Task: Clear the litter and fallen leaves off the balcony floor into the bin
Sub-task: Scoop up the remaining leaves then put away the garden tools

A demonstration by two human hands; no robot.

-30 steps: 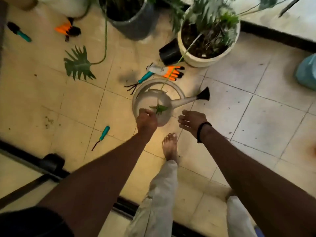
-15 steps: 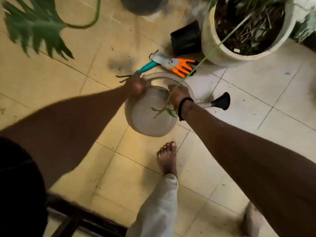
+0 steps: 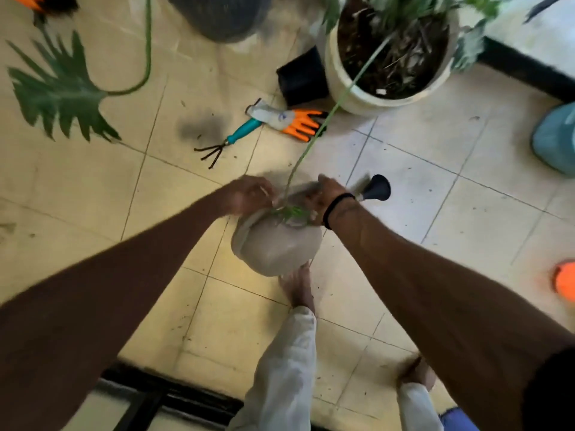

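Observation:
A grey watering can [image 3: 277, 247] with a black rose spout [image 3: 377, 187] hangs tilted above the tiled floor [image 3: 420, 194], lifted by both hands. My left hand [image 3: 249, 194] grips its rim on the left side. On the right side my right hand [image 3: 326, 197], a black band on the wrist, holds the top by the spout. A small green leaf [image 3: 291, 213] on a long thin stalk from the white pot lies across the can between my hands. A large green leaf [image 3: 59, 91] lies on the floor at far left.
A white plant pot [image 3: 357, 98], a black pot [image 3: 301, 76] and a dark grey pot [image 3: 224, 23] stand at the back. A teal hand rake [image 3: 228, 141] and an orange glove [image 3: 292, 119] lie beyond the can. A blue object [image 3: 557, 141] sits at right. My bare feet stand under the can.
Both hands went from hovering over the standing can to gripping it, and the can has come up off the floor and tipped toward me.

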